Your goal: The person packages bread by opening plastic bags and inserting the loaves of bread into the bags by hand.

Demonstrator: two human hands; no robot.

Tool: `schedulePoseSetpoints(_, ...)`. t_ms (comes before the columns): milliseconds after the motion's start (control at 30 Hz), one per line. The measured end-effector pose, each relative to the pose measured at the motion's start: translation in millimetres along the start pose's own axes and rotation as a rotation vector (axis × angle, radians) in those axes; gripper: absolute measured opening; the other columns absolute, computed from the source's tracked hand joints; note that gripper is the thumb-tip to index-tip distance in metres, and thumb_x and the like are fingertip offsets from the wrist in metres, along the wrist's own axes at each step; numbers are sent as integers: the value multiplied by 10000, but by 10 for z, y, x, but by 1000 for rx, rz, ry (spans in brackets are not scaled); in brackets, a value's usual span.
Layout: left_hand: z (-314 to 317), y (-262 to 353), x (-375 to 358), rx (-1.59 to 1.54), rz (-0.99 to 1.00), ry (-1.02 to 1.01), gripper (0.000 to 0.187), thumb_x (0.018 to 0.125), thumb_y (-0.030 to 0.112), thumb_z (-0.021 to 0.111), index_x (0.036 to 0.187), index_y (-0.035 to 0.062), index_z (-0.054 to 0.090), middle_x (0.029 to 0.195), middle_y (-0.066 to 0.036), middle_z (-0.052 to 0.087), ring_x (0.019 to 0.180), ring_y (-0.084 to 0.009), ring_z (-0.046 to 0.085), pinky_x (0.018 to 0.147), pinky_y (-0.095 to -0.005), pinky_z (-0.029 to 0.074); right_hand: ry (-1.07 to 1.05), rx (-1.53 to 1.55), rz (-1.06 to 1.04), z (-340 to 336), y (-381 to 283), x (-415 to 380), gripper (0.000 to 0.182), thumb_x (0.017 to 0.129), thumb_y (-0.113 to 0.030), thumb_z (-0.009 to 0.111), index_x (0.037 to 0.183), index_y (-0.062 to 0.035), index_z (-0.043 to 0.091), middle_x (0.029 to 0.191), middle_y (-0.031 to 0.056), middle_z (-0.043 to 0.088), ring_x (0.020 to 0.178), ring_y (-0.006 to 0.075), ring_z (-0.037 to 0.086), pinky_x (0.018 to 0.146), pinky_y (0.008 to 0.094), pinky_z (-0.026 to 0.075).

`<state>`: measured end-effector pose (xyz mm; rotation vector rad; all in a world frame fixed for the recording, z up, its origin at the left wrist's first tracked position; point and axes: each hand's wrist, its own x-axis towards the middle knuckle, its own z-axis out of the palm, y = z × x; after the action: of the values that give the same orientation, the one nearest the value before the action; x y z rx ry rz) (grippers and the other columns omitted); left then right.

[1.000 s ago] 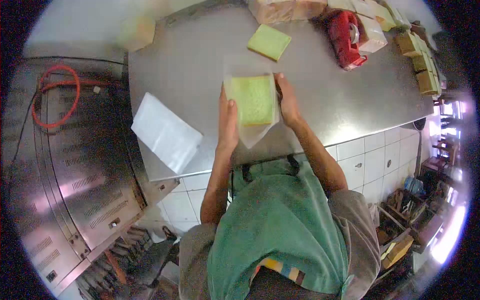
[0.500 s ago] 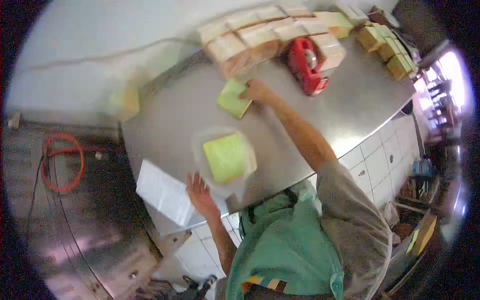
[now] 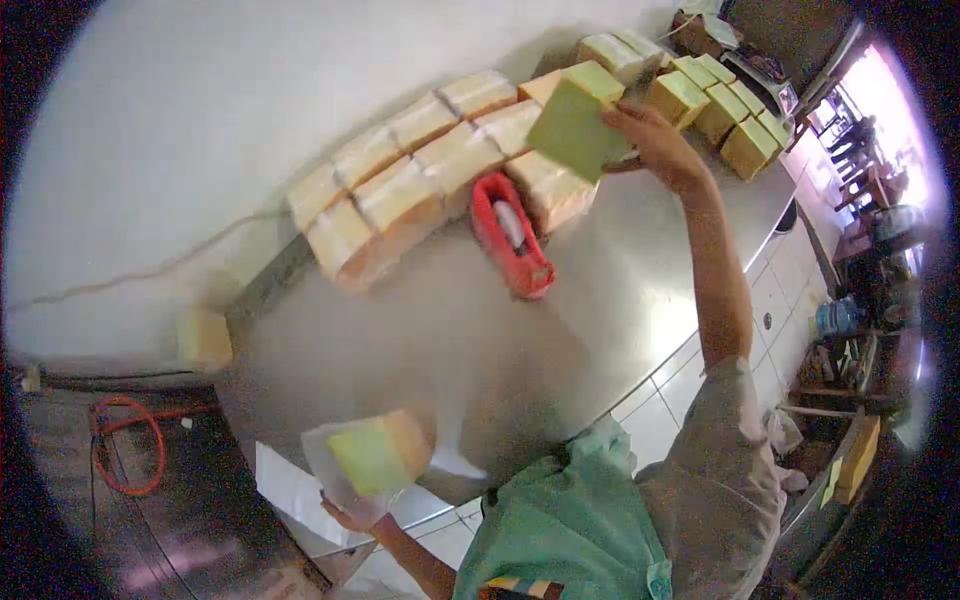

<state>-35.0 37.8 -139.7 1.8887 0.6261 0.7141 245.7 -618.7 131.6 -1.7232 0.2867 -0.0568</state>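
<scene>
The right hand (image 3: 655, 140) is stretched far across the steel table (image 3: 620, 290), fingers clamped on the edge of a bare green cake slice (image 3: 575, 125) held up in the air above the rows of wrapped loaves (image 3: 430, 170) and just past the red tape dispenser (image 3: 510, 245). The left hand (image 3: 350, 512) sits low at the near table edge, closed from below around a bagged green slice (image 3: 380, 452) in its clear plastic, close to the stack of plastic bags (image 3: 285, 490).

Such a slice looks soft, so a light pinch near a corner with support underneath seems wise, and a steady carry that clears the dispenser. The bagged one is best kept level so it does not slide out.

Half a second earlier the right hand rested on that bare slice flat on the table; now it is lifted. The bagged slice then lay on the table with the left hand beside it; now it is held.
</scene>
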Motion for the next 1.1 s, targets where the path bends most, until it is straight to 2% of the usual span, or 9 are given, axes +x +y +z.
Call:
schedulePoseSetpoints(200,187,530,-267,-155,-194,202,576,935,408,486,1356,24,405,1288,-195,510,1173,-338,509,1005,-513,410,454,-866,-352,-1065,548,1809,463,930,-395,514,1110,26,585,1070,237,636,968,392,627,779,460,538)
schedulePoseSetpoints(300,36,431,-645,-278,-362,339,604,928,421,494,1369,21,387,1291,-189,507,1188,-343,498,1010,-514,400,332,-1108,-273,-852,647,2262,430,922,-381,495,1049,17,597,1010,262,634,991,433,593,830,492,491)
schedulePoseSetpoints(333,-15,435,-752,-322,-399,384,614,926,425,496,1373,20,381,1291,-186,506,1193,-345,494,1012,-514,397,383,-1279,-311,-732,843,2334,402,913,-342,486,1039,20,609,965,241,645,976,401,609,838,482,488)
schedulePoseSetpoints(467,451,1335,-969,-354,-524,568,640,922,446,488,1402,51,337,1360,-170,435,1244,-347,436,1036,-504,365,199,-1105,-334,-390,1316,2549,345,910,-319,496,1034,-31,639,983,214,655,951,386,625,842,455,493)
schedulePoseSetpoints(633,20,735,-1036,-105,-327,195,580,931,395,473,1399,77,344,1390,-156,405,1246,-324,433,1045,-493,367,174,-867,-351,16,877,1799,326,899,-325,537,1092,-86,648,1037,183,663,948,376,632,828,448,498)
schedulePoseSetpoints(767,-156,613,-977,10,-120,-4,474,943,271,464,1389,125,398,1382,-117,452,1231,-259,464,1044,-476,393,563,-794,-372,-417,968,2318,411,897,-404,541,1120,-73,640,1061,206,657,951,383,630,826,454,491)
schedulePoseSetpoints(867,273,1334,-878,-237,-351,265,473,943,278,475,1388,135,404,1327,-113,472,1212,-272,473,1029,-437,404,738,-1120,-148,-1015,1538,3244,688,835,-597,554,1172,0,608,1136,220,635,1057,382,607,903,492,458)
schedulePoseSetpoints(933,164,1192,-905,-276,-389,358,467,944,300,478,1380,145,409,1308,-107,469,1193,-283,483,1015,-425,407,737,-959,108,-1037,1495,3282,845,757,-700,565,1202,18,592,1194,201,617,1129,368,576,947,492,436)
schedulePoseSetpoints(1100,330,1374,-1072,-248,-370,427,580,921,429,483,1377,94,353,1367,-162,411,1199,-342,457,1005,-508,372,399,-1020,272,-1159,1517,3433,957,655,-784,602,1223,-14,601,1234,170,608,1186,334,555,996,461,419)
